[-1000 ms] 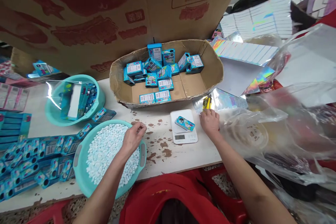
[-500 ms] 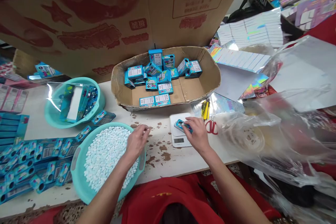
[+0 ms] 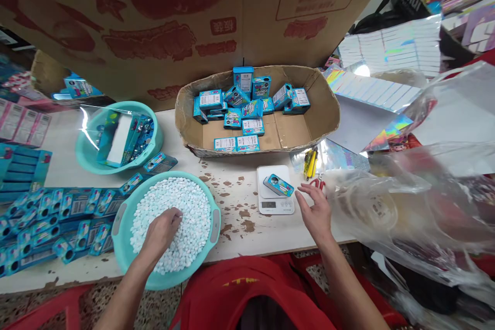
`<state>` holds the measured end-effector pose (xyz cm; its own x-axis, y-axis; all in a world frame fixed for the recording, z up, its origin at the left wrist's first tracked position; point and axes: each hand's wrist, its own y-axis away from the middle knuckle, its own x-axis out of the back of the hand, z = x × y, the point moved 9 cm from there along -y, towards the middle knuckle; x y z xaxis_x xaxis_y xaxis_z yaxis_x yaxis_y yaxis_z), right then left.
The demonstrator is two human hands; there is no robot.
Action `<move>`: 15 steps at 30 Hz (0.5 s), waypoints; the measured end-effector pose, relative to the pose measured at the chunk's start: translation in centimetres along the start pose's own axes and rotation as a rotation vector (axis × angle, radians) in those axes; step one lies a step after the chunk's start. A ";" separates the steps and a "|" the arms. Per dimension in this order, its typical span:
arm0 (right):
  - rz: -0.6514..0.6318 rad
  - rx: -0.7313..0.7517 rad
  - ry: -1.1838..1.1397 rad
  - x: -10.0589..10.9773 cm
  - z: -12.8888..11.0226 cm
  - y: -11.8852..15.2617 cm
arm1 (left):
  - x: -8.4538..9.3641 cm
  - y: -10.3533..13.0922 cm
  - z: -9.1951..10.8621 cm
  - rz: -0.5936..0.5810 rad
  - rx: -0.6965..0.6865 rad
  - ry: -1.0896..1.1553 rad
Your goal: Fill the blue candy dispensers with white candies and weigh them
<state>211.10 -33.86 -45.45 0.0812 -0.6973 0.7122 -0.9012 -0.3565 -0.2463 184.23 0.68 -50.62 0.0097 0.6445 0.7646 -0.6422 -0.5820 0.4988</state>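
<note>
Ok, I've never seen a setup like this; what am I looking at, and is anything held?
There's no machine: these are a person's bare hands, seen from a head-worn camera looking forward and down. The left hand is over pale candies in a turquoise basin; whether it grips any is hidden. The right hand is open beside a blue candy box on a white digital scale, visibly holding nothing. A cardboard tray behind holds similar boxes.

a blue box (image 3: 280, 185) lies aslant on a scale (image 3: 277, 207), pale pellets (image 3: 189, 234) in a basin (image 3: 118, 240)
</note>
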 end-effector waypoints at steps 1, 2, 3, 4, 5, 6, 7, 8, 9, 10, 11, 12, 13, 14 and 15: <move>0.002 -0.007 0.003 0.1 0.1 0.2 | 0.2 -0.1 -0.4 0.007 0.031 0.095; 0.005 -0.014 0.004 0.2 0.3 0.5 | 0.4 -0.1 -1.1 0.016 0.079 0.226; 0.009 -0.025 0.001 0.3 0.4 0.7 | 0.6 -0.1 -2.0 0.028 0.142 0.391; 0.014 -0.038 -0.004 0.3 0.6 0.9 | 0.6 0.0 -2.8 0.037 0.208 0.581; 0.017 -0.051 -0.013 0.3 0.8 1.0 | 0.5 0.1 -3.3 0.041 0.268 0.780; 0.019 -0.062 -0.023 0.3 0.9 1.2 | 0.3 0.2 -3.6 0.035 0.310 0.968; 0.023 -0.070 -0.032 0.3 1.0 1.3 | 0.2 0.1 -3.3 0.019 0.333 1.126; 0.028 -0.075 -0.041 0.3 1.1 1.4 | 0.1 0.0 -2.7 -0.012 0.333 1.237; 0.033 -0.079 -0.049 0.3 1.1 1.4 | 0.0 -0.2 -1.6 -0.055 0.314 1.297; 0.037 -0.085 -0.057 0.2 1.1 1.5 | 0.0 -0.5 -0.3 -0.100 0.280 1.303; 0.040 -0.092 -0.064 0.2 1.2 1.5 | -0.2 -0.9 1.4 -0.148 0.239 1.255; 0.040 -0.103 -0.072 0.2 1.2 1.6 | -0.4 -1.3 3.3 -0.202 0.182 1.162; 0.038 -0.114 -0.081 0.1 1.3 1.6 | -0.7 -1.7 5.6 -0.256 0.106 1.034; 0.035 -0.126 -0.089 0.0 1.4 1.6 | -1.2 -2.1 8.2 -0.302 0.009 0.884; 0.031 -0.136 -0.096 -0.1 1.6 1.7 | -1.7 -2.5 11.1 -0.331 -0.107 0.725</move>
<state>210.24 -35.40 -46.95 0.0865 -0.7655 0.6376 -0.9529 -0.2503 -0.1712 194.27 -4.43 -48.59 -0.2643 0.9581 0.1104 -0.7635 -0.2777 0.5830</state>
